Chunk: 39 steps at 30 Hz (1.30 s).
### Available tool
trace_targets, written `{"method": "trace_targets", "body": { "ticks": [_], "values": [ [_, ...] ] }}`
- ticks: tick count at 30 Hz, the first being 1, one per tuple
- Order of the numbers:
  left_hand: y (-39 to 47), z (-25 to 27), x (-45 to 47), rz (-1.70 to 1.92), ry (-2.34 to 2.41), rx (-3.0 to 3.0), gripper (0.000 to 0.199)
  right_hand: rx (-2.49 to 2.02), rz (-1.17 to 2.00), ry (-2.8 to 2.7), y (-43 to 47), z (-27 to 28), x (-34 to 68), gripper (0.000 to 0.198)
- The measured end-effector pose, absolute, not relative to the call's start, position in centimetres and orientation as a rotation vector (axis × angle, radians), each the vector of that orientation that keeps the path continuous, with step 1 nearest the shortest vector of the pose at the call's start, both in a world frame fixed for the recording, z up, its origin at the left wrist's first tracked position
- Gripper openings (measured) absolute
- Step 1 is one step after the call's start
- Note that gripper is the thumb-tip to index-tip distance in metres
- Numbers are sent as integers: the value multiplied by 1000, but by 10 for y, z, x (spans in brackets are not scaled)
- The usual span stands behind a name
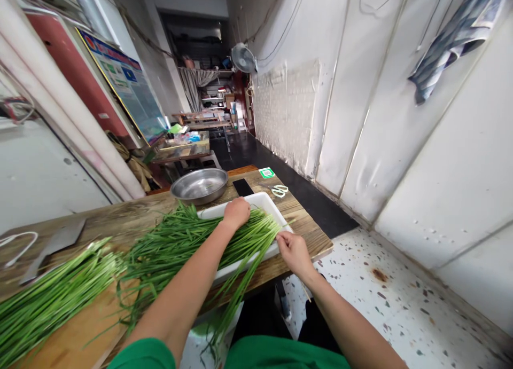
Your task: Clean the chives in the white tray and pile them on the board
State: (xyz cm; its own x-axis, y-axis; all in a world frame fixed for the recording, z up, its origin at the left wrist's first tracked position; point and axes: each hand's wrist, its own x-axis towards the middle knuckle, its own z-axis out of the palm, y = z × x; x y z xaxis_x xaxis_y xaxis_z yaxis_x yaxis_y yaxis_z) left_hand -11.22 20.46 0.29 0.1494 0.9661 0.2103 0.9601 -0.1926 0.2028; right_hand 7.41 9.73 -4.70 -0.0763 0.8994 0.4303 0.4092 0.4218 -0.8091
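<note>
Fingers (282,237) of the right hand (297,252) close together at the pale stalk ends by the tray's right side, seemingly pinching some; exact piece too small to tell. Left hand (237,212) curled, knuckles up, on top of the heap; its grip beneath hidden, cannot tell. By size: wooden tabletop (309,231) under everything. Cutting board (86,332) at lower left, a second bundle (60,290) of greens across it. Main heap of green stalks (180,238) lies in the white tray (258,199), leaves spilling left, some strands hanging over the near edge. Metal bowl (196,184) behind; cleaver (64,238) far left; then phone (242,187), scissors (279,191), small green-edged card (266,172). Step in hand, my reading: sorting or evening stalk ends by hand. Next move calls for a light pinch on few stalks, left hand steadying the rest.
</note>
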Motion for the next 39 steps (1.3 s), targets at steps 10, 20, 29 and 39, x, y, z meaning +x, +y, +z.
{"method": "trace_targets", "body": {
  "ticks": [10,20,29,39],
  "values": [
    [180,7,-100,938,1568,1785,33,-1161,652,-1672,98,-46,74,27],
    [179,4,-96,974,1487,1453,40,-1128,651,-1681,98,-46,74,28],
    [176,8,-95,972,1294,1383,35,-1112,634,-1696,99,-46,75,27],
    [179,4,-100,995,1217,1202,41,-1118,659,-1686,97,-46,75,27]
  ]
}}
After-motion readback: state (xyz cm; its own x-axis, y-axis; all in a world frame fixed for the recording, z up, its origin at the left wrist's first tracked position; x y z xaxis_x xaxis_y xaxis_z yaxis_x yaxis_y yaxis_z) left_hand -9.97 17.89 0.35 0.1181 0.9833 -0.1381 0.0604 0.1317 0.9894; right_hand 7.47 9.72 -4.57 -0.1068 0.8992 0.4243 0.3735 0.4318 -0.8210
